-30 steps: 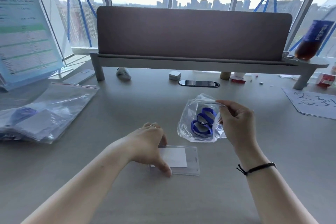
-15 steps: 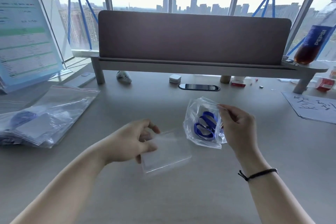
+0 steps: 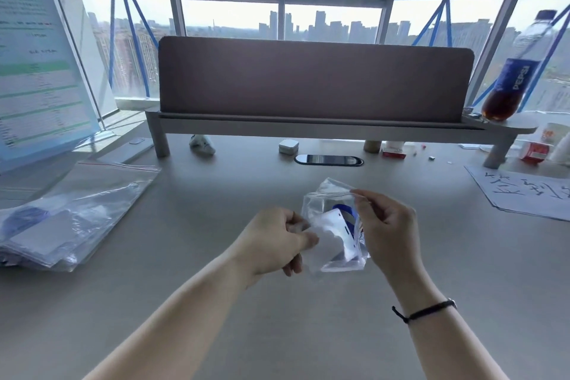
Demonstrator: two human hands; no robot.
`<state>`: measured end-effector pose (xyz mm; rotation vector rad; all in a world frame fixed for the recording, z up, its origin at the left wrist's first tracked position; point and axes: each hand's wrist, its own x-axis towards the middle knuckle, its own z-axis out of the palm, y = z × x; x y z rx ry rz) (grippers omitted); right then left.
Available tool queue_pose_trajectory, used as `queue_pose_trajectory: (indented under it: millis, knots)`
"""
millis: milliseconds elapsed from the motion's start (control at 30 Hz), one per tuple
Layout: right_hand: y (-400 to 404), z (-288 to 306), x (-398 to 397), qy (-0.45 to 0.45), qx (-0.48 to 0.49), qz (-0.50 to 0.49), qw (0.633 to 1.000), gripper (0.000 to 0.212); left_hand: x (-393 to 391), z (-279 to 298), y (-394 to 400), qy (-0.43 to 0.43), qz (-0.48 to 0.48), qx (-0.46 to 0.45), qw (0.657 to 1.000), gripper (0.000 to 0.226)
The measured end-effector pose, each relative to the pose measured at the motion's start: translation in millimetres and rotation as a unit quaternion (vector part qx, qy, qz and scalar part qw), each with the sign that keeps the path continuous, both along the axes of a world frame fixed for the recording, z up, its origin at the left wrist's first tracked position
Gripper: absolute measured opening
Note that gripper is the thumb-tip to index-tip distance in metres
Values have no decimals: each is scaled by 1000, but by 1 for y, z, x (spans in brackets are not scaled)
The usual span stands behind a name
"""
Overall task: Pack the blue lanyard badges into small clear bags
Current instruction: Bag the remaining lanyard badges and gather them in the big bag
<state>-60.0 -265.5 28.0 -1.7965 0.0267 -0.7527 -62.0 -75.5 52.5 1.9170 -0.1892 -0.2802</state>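
The left hand [image 3: 277,244] has lifted the badge [image 3: 334,233] off the desk [image 3: 216,302] and, pinching its edge, pushed it partway into the bag [image 3: 331,194] (lanyard [image 3: 345,209] already inside); the right hand [image 3: 387,225] still pinches the bag's rim.

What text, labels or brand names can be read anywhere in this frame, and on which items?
"PEPSI": blue label of the bottle on the shelf.
Handwritten sheet at right: large brush characters, cut off, unreadable.
Standing chart at left: rows of print, too blurred.
Red-and-white packets: print too small.
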Motion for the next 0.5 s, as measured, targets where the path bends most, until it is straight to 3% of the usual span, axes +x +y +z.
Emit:
queue_pose_trajectory:
  millis: [133, 267, 433, 500]
  knots:
    - [1, 0, 0, -9, -15, 8, 1000, 21, 13, -6, -21, -25, 50, -36, 998, 11]
    - [-2, -2, 1, -8, -33, 26, 999, 30, 20, -11, -37, 12, 21, -103, 994, 24]
    - [-6, -1, 3, 1, -27, 18, 999, 30, 29, -25, -31, -27, 20, -40, 999, 8]
    - [-7, -1, 3, 1, -21, 18, 1000, 27, 32, -30, -24, -62, 55, -11, 997, 20]
